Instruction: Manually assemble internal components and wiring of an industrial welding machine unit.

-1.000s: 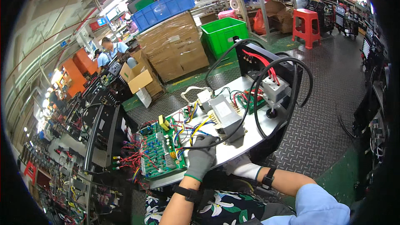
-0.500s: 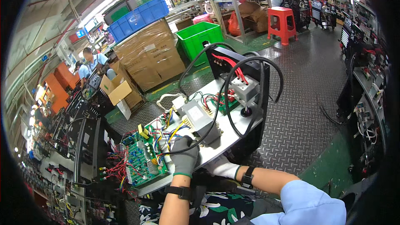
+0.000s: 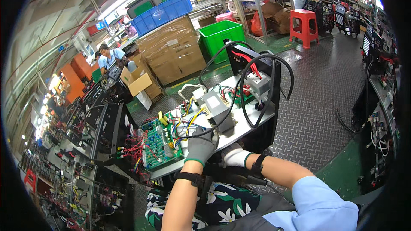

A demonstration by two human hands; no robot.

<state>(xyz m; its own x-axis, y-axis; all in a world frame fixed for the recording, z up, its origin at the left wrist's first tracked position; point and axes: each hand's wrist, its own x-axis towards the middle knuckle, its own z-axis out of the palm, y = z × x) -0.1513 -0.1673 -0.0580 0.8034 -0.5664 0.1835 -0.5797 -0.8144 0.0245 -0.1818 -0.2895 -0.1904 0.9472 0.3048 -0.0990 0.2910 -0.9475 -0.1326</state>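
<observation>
My left hand (image 3: 201, 147), in a grey glove, has its fingers closed round the near edge of a white metal chassis plate (image 3: 245, 130), by a grey transformer (image 3: 218, 112). A black cable (image 3: 220, 125) crosses over its fingers. My right hand (image 3: 234, 155), in a grey and white glove, is low at the plate's near side; the plate hides its fingertips. The chassis carries a green circuit board (image 3: 155, 146) with red wires at its left. At its right end, a grey block (image 3: 259, 84) with red leads stands before an upright black panel (image 3: 274, 110), with thick cable looped around.
A black equipment housing (image 3: 109, 132) stands close on the left. Beyond are an open carton (image 3: 139, 81), a large wrapped carton (image 3: 173, 55), a green crate (image 3: 220, 38) and a red stool (image 3: 304, 28). Shelved chassis (image 3: 381, 115) line the right. Other people work farther off.
The whole scene has shifted right and slightly down in the view. My right hand's glove now shows more of its grey part beside the plate. My left hand stays at the plate's edge.
</observation>
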